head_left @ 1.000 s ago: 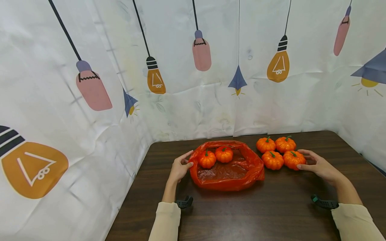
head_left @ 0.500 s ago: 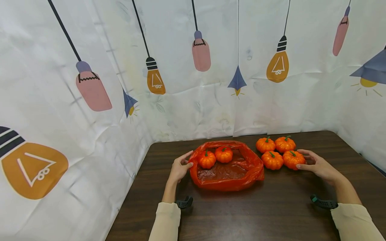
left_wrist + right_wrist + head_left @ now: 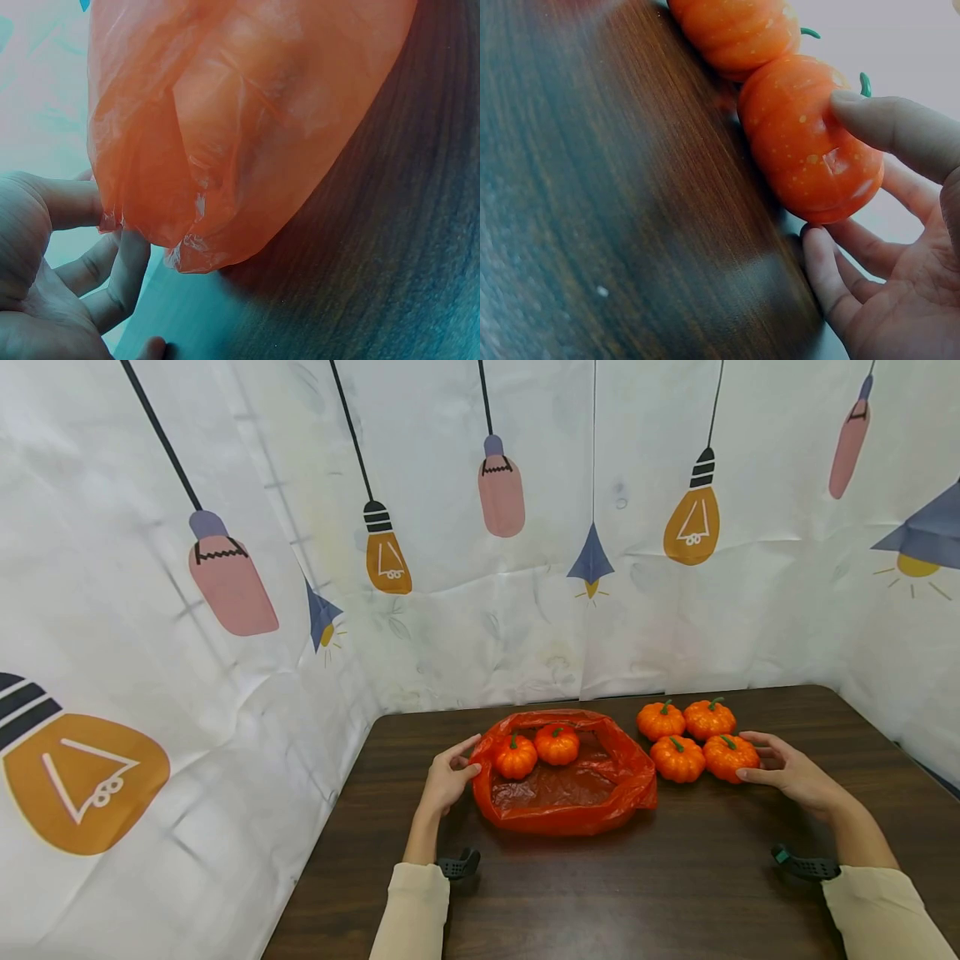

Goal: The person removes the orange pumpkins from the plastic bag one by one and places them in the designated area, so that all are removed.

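Observation:
A red plastic bag lies on the table with its mouth spread wide and its rim rolled. Two small orange pumpkins with green stems sit inside it, toward the back left. My left hand pinches the bag's left rim; the left wrist view shows the thin film between thumb and fingers. To the right of the bag, several more pumpkins stand in a tight cluster. My right hand grips the front right pumpkin, thumb on its near side and fingers around its right and far side.
The dark wood table extends in front of the bag and between my forearms. Behind it hangs a white cloth printed with lamps, which also covers the left side. Each wrist wears a dark band.

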Demonstrator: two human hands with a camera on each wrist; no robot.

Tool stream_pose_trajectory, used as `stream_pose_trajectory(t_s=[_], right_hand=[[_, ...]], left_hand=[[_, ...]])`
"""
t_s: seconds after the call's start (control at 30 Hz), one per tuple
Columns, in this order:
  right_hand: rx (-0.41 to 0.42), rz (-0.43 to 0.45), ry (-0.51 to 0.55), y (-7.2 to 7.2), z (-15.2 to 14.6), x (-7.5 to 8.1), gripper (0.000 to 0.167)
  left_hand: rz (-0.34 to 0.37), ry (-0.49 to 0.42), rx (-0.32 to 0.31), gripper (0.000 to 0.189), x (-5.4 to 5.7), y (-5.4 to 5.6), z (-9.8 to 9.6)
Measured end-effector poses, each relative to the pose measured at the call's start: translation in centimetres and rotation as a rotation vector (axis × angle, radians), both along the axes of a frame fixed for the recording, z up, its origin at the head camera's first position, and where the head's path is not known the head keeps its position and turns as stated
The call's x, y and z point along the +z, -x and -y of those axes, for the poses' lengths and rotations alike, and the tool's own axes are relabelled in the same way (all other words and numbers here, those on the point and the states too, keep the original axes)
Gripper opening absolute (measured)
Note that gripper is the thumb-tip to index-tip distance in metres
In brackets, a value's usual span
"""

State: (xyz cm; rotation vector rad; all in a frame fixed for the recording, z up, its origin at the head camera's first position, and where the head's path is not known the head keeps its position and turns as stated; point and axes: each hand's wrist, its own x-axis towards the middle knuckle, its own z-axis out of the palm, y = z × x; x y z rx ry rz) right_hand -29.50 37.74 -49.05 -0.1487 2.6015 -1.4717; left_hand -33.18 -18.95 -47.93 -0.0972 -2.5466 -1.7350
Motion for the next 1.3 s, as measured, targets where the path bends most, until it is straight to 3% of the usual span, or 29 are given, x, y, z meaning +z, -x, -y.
stream_pose_trajectory(t_s=[0.77, 1.07, 1.3], right_hand=[[0.0, -0.014, 0.012, -0.3, -0.2, 0.6, 0.078], [-0.024, -0.105, -0.055, -0.6, 1.0, 3.4, 0.072], [0.013, -0.194, -0.072, -0.8, 3.3, 5.7, 0.071]], left_hand=[[0.009, 0.011, -0.001, 0.049, -0.1, 0.0, 0.1], [0.01, 0.015, 0.004, 0.05, 0.1, 0.0, -0.1], [0.009, 0.017, 0.009, 0.05, 0.1, 0.0, -0.1]])
